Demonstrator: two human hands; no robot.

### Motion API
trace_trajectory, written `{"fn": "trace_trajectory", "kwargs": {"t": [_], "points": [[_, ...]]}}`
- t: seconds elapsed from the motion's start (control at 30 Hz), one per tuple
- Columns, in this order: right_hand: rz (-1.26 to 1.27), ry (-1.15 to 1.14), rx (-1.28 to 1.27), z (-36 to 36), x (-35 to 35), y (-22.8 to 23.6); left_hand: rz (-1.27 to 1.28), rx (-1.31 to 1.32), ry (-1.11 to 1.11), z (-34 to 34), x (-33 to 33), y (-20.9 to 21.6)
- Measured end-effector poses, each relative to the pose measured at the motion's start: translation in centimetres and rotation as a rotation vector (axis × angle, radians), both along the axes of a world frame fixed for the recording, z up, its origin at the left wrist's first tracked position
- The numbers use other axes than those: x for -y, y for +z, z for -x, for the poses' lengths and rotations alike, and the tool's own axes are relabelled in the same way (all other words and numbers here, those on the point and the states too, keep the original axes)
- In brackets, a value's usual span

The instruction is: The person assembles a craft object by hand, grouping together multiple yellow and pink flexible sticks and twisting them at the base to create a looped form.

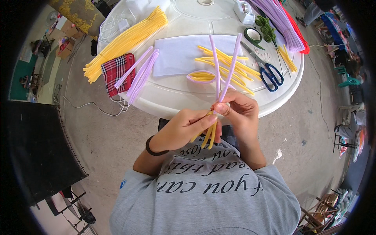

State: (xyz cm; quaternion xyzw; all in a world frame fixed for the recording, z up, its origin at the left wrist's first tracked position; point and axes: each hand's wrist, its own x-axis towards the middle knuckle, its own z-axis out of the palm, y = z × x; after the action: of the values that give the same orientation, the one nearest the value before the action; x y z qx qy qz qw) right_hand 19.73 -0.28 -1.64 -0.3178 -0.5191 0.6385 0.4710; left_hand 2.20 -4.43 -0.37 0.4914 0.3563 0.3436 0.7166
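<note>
My left hand [184,127] grips a small bunch of short yellow pipe cleaners [208,135] whose ends hang down below my fingers. My right hand [239,109] pinches two lilac pipe cleaners [231,66] where they cross at the bunch; their long ends fan upward in a V over the round white table [176,98]. Both hands meet just in front of the table's near edge. Behind them on the table lie loose yellow pipe cleaners [225,64] and a lilac loop filled with yellow pieces [201,76].
A long yellow pipe-cleaner bundle [125,41], a red plaid cloth [117,72], lilac stems [141,74], a white sheet [180,53], blue-handled scissors [270,74], green tape rolls [258,33], a purple bundle [280,21] and a white tape dispenser [244,11] lie on the table. Concrete floor surrounds it.
</note>
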Motion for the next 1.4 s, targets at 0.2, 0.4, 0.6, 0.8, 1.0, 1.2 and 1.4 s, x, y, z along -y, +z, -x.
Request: {"fn": "trace_trajectory", "kwargs": {"t": [0.2, 0.4, 0.6, 0.8, 1.0, 1.2, 1.4], "points": [[-0.457, -0.183, 0.264, -0.8, -1.1, -0.2, 0.077, 0.073, -0.163, 1.7, -1.0, 0.9], [-0.756, -0.317, 0.486, -1.7, -1.1, -0.2, 0.116, 0.101, -0.225, 1.7, -1.2, 0.7], [-1.193, -0.333, 0.688, -2.7, -1.3, 1.4, 0.049, 0.044, -0.259, 1.8, -1.6, 0.7], [-1.057, 0.156, 0.666, -3.0, -3.1, 2.4, 0.035, 0.044, -0.306, 1.4, -1.7, 0.7], [-1.089, 0.191, 0.659, -2.8, -3.3, 3.5, -0.001, -0.019, -0.367, 1.5, -1.7, 0.4], [-1.107, 0.128, 0.702, -3.1, -3.3, 3.3, -0.041, -0.060, -0.341, 1.3, -1.5, 0.9], [-1.111, 0.149, 0.674, -3.1, -3.6, 3.0, -0.061, -0.096, -0.346, 1.4, -1.4, 0.4]]}}
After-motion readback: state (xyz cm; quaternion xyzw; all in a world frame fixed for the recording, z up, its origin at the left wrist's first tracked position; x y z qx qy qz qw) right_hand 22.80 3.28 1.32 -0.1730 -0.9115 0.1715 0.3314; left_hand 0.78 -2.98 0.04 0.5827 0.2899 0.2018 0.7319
